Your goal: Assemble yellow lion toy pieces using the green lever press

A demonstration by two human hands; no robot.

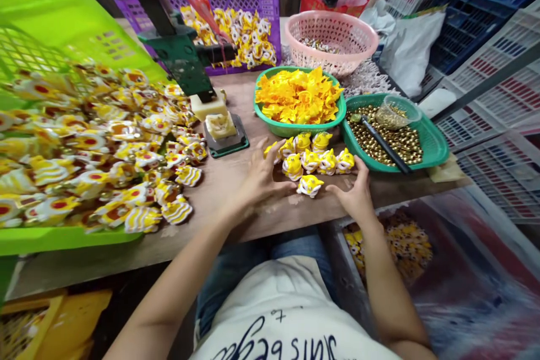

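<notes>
Several small yellow-and-white animal-head figurines (310,161) stand in a cluster on the wooden table, with one figurine (310,185) nearest me in front of the rest. My left hand (264,175) is at the left side of the cluster, fingers spread and thumb pointing toward the front figurine. On the right side my right hand (353,191) has its thumb and fingers apart, fingertips close to the rightmost figurine (345,161). Both hands curve around the group; whether the fingertips press on the outer pieces I cannot tell.
A green press (177,62) with a cream block (219,125) stands left of centre. Finished-looking pieces (93,174) heap in a lime crate (63,239). Behind the cluster are a green basin (258,109) of yellow parts, a basket (439,143) of gold bells and a pink basket (333,59).
</notes>
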